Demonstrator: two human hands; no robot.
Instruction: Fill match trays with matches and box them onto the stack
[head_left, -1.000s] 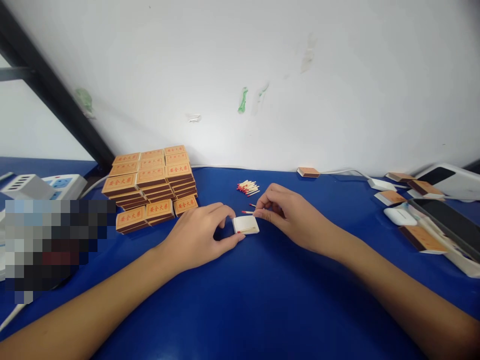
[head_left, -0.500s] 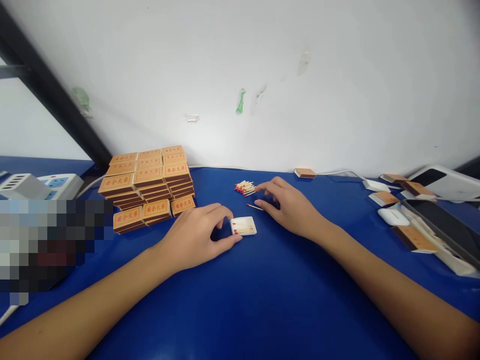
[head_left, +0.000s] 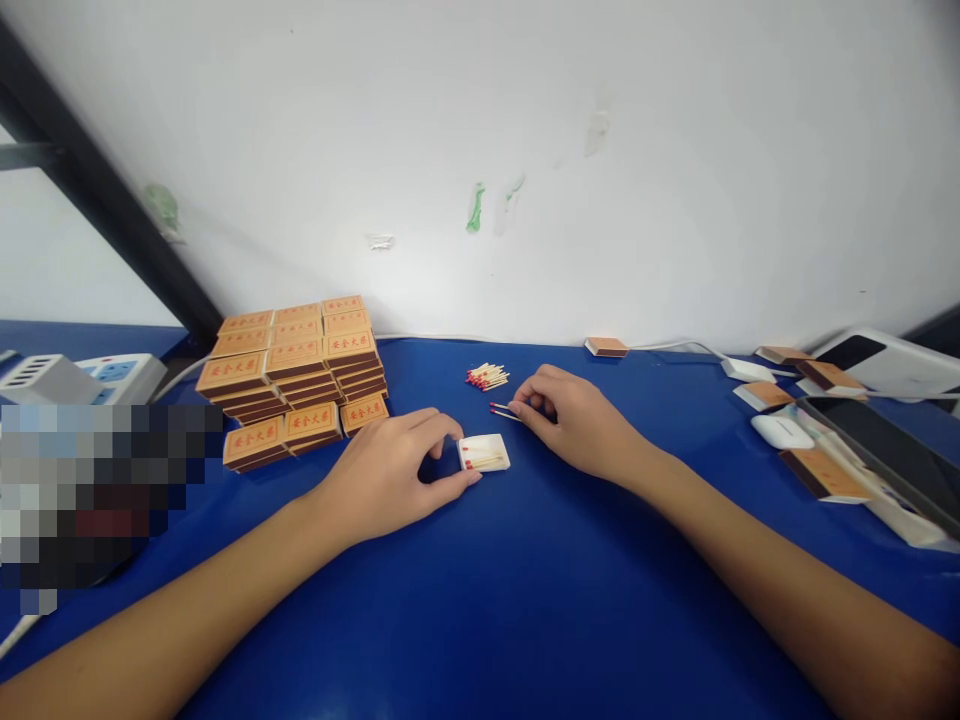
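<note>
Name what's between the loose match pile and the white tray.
Head view: two red-headed matches at the right hand, with blue tabletop around.

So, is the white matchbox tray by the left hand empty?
No, several red-headed matches lie inside the white matchbox tray.

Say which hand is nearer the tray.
Left. The left hand touches the tray at its left end; the right hand is apart from it, beyond its far right corner.
</note>
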